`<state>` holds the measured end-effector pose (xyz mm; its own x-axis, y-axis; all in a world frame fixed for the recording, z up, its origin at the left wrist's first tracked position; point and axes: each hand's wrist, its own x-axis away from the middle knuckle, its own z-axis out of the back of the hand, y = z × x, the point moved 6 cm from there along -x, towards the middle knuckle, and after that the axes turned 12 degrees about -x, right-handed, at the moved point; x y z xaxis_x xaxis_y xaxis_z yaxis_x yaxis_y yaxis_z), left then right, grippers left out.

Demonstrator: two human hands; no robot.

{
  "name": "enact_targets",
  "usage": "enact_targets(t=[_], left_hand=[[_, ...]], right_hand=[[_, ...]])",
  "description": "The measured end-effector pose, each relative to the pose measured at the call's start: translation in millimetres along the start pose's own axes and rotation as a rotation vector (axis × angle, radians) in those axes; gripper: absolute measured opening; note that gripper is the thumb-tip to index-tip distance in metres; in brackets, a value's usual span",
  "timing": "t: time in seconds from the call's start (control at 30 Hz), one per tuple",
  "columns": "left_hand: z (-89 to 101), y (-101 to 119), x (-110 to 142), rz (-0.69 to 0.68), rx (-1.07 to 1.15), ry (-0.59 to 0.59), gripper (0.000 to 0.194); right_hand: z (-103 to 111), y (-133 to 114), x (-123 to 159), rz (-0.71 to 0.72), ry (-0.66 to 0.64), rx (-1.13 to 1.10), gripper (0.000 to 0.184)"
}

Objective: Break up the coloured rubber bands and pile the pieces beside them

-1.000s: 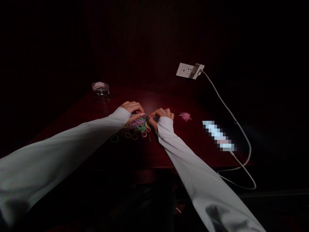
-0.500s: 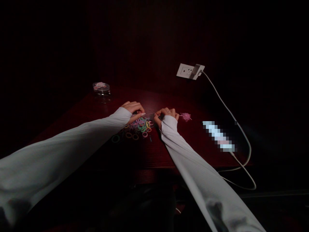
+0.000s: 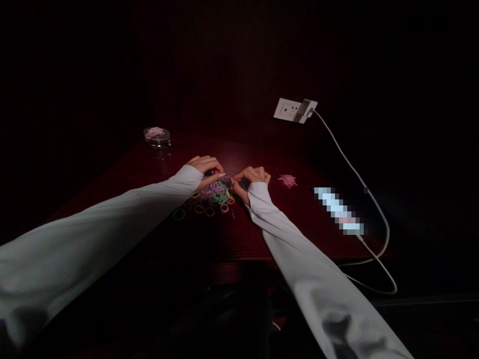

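My left hand and my right hand meet above the middle of a dark red wooden table. Between their fingertips they pinch a small grey comb-like piece, mostly hidden by my fingers. Just below my hands lies a loose pile of multicoloured small rubber bands, with my left hand the nearer to it. Pale long sleeves cover both forearms. A small tuft of pink rubber bands lies to the right of my right hand, apart from it.
A clear round jar holding pink bands stands at the far left of the table. A blurred-out oblong device lies at the right, its white cable running to a charger in a wall socket.
My right hand has moved left, back toward my left hand, after moving right earlier. The fingers of both hands have closed in around the small grey piece.
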<state>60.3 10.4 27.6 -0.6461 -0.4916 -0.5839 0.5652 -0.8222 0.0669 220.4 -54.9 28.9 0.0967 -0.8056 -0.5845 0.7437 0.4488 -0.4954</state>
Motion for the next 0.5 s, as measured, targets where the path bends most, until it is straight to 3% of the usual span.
enact_targets(t=[0.5], left_hand=[[7.8,4.8,1.4,0.062,-0.059,-0.007,0.029]], right_hand=[[1.6,3.1,-0.4,-0.020,0.014,-0.005,0.022]])
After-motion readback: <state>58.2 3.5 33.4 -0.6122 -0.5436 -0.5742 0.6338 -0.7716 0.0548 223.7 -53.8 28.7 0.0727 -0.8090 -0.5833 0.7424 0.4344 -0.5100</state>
